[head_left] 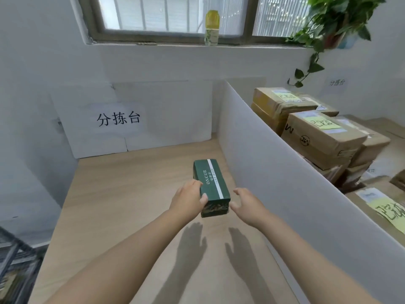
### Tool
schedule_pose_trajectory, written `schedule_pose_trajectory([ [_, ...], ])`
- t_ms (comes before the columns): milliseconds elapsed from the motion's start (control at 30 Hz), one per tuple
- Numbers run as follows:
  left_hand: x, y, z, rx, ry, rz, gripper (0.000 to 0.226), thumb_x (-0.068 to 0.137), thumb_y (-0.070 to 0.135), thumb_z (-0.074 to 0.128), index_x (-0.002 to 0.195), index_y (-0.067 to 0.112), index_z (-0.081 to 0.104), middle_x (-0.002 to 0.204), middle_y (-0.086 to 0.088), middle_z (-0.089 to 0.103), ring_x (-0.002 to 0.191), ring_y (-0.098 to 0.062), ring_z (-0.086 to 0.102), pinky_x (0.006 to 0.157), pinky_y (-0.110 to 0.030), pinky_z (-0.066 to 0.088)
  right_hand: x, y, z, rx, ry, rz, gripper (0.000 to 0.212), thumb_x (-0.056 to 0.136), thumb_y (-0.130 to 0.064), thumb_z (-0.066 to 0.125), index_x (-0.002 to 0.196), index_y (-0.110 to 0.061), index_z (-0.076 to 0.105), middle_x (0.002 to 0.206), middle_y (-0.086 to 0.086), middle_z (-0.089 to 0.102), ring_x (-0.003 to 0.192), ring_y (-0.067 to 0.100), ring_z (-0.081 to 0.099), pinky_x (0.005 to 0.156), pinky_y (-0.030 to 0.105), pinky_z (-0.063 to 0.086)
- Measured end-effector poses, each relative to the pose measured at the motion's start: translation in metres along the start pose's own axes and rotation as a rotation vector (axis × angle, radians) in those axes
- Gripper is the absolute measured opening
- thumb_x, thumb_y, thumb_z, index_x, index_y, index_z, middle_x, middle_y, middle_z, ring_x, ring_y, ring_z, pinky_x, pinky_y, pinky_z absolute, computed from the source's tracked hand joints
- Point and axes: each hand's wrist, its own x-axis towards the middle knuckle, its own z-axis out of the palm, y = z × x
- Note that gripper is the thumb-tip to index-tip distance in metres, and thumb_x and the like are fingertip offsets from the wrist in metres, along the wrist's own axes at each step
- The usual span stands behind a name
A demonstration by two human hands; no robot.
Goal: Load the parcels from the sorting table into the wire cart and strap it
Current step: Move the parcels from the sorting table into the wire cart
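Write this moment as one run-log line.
left hand: grips green box | right hand: open, beside box | wire cart: lower left edge

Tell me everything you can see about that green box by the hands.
The green box is a long, closed carton, apparently printed cardboard, dark green with a white stripe along its top, white "ONCUR" lettering and a pale leafy pattern on its near end. It lies flat, pointing away from the person, over the wooden table near the white divider. The left hand grips its left edge, thumb on top. The right hand is spread open beside it; contact is unclear.
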Motion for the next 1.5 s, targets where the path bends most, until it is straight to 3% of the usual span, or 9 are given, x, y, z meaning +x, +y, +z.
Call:
schedule_pose_trajectory([
  [200, 0.078, -0.008, 0.025, -0.007, -0.05, -0.129, 0.035, 0.098, 0.03, 0.048, 0.127, 0.013, 0.055, 0.131, -0.004, 0.058, 0.12, -0.023, 0.052, 0.096, -0.035, 0.043, 0.098, 0.029, 0.021, 0.122, -0.062, 0.017, 0.051, 0.097, -0.031, 0.051, 0.145, -0.017, 0.04, 0.147, 0.003, 0.043, 0.133, 0.021, 0.045, 0.105, 0.032, 0.039],
  [467, 0.143, -0.055, 0.108, -0.191, -0.057, -0.281, 0.039, 0.097, 0.028, 0.052, 0.133, 0.014, 0.054, 0.133, 0.001, 0.055, 0.124, -0.015, 0.051, 0.102, -0.032, 0.042, 0.198, 0.066, 0.062, 0.235, -0.114, 0.053, 0.04, 0.089, -0.026, 0.067, 0.125, -0.023, 0.049, 0.117, -0.003, 0.048, 0.117, 0.015, 0.048, 0.084, 0.023, 0.036],
  [567, 0.162, -0.068, 0.133, -0.319, -0.033, -0.36, 0.038, 0.096, 0.028, 0.055, 0.132, 0.015, 0.052, 0.129, 0.001, 0.054, 0.119, -0.014, 0.052, 0.097, -0.026, 0.042, 0.231, 0.078, 0.08, 0.4, -0.135, 0.123, 0.039, 0.084, -0.035, 0.072, 0.118, -0.024, 0.056, 0.118, -0.005, 0.06, 0.105, 0.007, 0.059, 0.082, 0.023, 0.049],
  [700, 0.169, -0.079, 0.159, -0.565, -0.031, -0.524, 0.039, 0.094, 0.035, 0.061, 0.126, 0.012, 0.057, 0.12, 0.0, 0.063, 0.102, -0.009, 0.062, 0.086, -0.02, 0.05, 0.241, 0.08, 0.092, 0.788, -0.222, 0.318, 0.036, 0.087, -0.033, 0.074, 0.117, -0.021, 0.059, 0.101, -0.008, 0.069, 0.077, 0.001, 0.068, 0.052, 0.012, 0.048],
  [833, 0.162, -0.074, 0.16, -0.697, -0.014, -0.656, 0.034, 0.093, 0.035, 0.064, 0.118, 0.012, 0.059, 0.098, 0.009, 0.065, 0.083, 0.003, 0.06, 0.058, -0.003, 0.043, 0.228, 0.081, 0.096, 0.957, -0.258, 0.319, 0.042, 0.086, -0.037, 0.074, 0.125, -0.03, 0.06, 0.107, -0.008, 0.074, 0.083, 0.008, 0.074, 0.056, 0.017, 0.054],
  [1033, 0.133, -0.041, 0.125, -0.779, 0.116, -0.588, 0.029, 0.091, 0.028, 0.068, 0.115, 0.015, 0.058, 0.104, 0.008, 0.065, 0.091, 0.001, 0.062, 0.069, -0.011, 0.046, 0.19, 0.059, 0.064, 1.022, -0.196, 0.165, 0.031, 0.089, -0.036, 0.07, 0.119, -0.041, 0.06, 0.106, -0.016, 0.073, 0.089, 0.003, 0.072, 0.065, 0.017, 0.055],
  [1233, 0.071, -0.015, 0.029, -0.887, 0.319, -0.458, 0.026, 0.088, 0.027, 0.071, 0.112, 0.02, 0.063, 0.109, 0.01, 0.07, 0.102, -0.004, 0.065, 0.09, -0.028, 0.053, 0.125, 0.001, 0.017, 1.061, -0.164, -0.054, 0.04, 0.093, -0.035, 0.066, 0.129, -0.045, 0.054, 0.115, -0.013, 0.071, 0.103, 0.01, 0.07, 0.086, 0.034, 0.056],
  [1400, -0.015, -0.006, -0.049, -1.063, 0.461, -0.367, 0.026, 0.09, 0.021, 0.068, 0.115, 0.018, 0.062, 0.113, 0.009, 0.07, 0.108, -0.004, 0.064, 0.088, -0.024, 0.053, 0.048, -0.062, -0.003, 1.092, -0.124, -0.18, 0.027, 0.101, -0.049, 0.044, 0.126, -0.051, 0.054, 0.119, -0.023, 0.067, 0.11, 0.002, 0.064, 0.08, 0.029, 0.05],
  [1500, -0.067, -0.008, -0.078, -1.119, 0.523, -0.312, 0.026, 0.09, 0.02, 0.069, 0.115, 0.019, 0.062, 0.111, 0.011, 0.07, 0.106, -0.002, 0.064, 0.083, -0.02, 0.054, 0.006, -0.09, 0.002, 1.154, -0.108, -0.211, 0.027, 0.102, -0.048, 0.039, 0.123, -0.042, 0.056, 0.117, -0.017, 0.069, 0.11, 0.007, 0.064, 0.081, 0.031, 0.049],
])
